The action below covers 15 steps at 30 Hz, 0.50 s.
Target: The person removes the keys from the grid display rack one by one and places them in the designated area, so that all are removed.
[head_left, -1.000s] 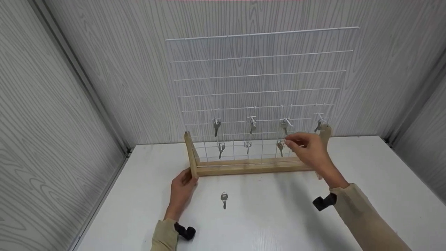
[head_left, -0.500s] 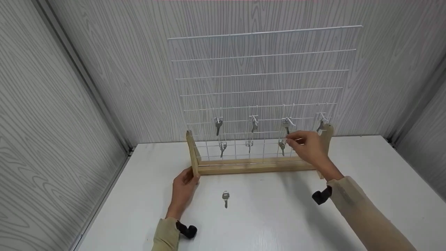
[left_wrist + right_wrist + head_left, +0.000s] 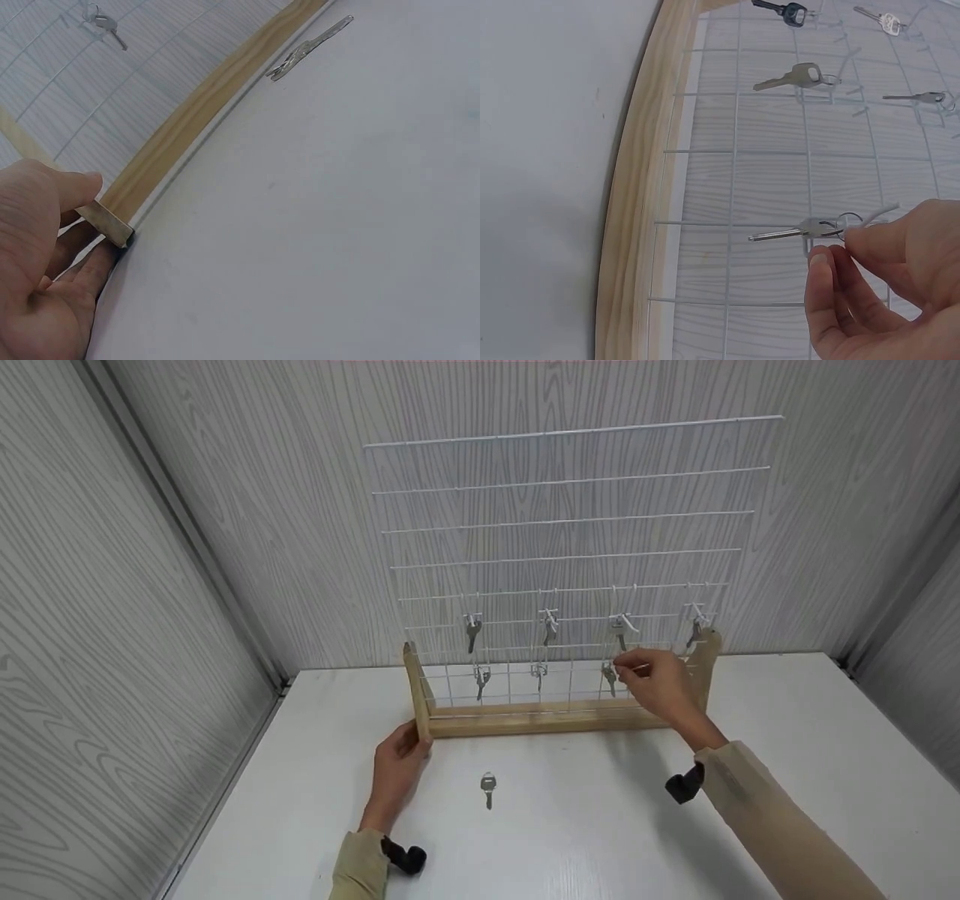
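A white wire grid (image 3: pixel 570 559) stands in a wooden base (image 3: pixel 540 724). My left hand (image 3: pixel 397 772) grips the base's left end piece, thumb (image 3: pixel 79 189) on one side and fingers beneath. At the lower right of the grid is my right hand (image 3: pixel 664 686). The right wrist view shows its thumb and fingers (image 3: pixel 885 281) pinching the ring end of a key (image 3: pixel 780 233), beside a white hook (image 3: pixel 880 214); the hand hides this key in the head view. Another key (image 3: pixel 610 681) hangs just left of those fingers. One loose key (image 3: pixel 488 791) lies on the table.
Several more keys hang on hooks in two rows, among them an upper left key (image 3: pixel 472 634) and a lower left key (image 3: pixel 482 682). A patterned wall (image 3: pixel 300 510) rises behind the white table (image 3: pixel 570 825).
My right hand has shifted slightly left and down relative to the grid, its fingers still together. My left hand keeps its hold on the base. The head view has moved a little.
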{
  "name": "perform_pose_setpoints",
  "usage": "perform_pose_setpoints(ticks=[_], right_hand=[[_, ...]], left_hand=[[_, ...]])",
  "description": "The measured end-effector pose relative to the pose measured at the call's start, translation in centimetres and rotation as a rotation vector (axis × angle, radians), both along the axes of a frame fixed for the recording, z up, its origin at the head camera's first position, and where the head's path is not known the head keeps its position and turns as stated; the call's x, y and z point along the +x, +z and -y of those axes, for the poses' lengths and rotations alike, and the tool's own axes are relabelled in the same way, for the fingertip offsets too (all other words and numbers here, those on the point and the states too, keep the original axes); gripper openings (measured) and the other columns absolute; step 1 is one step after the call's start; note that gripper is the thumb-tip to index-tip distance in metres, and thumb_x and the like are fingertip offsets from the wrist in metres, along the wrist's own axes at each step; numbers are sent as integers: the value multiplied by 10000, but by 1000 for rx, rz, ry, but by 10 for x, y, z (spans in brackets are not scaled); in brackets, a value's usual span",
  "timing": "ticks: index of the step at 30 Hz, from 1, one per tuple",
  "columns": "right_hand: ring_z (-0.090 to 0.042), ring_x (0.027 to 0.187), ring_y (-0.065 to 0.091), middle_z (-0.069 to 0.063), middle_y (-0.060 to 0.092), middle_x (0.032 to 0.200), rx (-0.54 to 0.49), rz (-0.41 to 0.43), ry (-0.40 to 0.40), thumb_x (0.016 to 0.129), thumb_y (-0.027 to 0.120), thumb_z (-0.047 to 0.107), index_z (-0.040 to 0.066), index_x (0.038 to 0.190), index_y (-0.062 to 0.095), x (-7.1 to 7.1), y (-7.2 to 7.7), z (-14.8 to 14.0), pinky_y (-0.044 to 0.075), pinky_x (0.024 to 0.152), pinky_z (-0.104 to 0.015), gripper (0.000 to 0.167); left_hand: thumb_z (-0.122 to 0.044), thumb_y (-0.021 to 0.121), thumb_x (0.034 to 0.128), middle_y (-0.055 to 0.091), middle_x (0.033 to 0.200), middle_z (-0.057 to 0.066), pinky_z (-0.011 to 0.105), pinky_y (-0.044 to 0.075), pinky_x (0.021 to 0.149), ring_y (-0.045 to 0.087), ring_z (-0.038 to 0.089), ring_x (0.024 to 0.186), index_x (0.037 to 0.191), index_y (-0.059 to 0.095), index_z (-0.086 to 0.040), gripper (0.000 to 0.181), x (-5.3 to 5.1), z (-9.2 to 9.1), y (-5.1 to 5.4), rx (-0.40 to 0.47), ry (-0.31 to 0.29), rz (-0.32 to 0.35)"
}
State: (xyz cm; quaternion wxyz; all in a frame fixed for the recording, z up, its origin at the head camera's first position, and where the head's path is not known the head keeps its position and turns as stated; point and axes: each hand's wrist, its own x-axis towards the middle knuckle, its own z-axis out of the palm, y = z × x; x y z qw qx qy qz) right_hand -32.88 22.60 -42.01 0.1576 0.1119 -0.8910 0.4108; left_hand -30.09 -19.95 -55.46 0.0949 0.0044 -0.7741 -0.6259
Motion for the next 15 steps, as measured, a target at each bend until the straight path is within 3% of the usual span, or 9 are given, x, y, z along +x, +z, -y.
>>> perform_pose_setpoints(ticks=[15], right_hand=[[-347,926,768,-184,788,1013,-17,-42,7,1033,656,31,-18,1108,792,-1,-1,2,545,695,-152,163]], left_hand=[[-132,680,1049,615,1502,210,386,588,1083,606,351,1394,1525,562,-31,502,-1,-1,2,-11,8,2]])
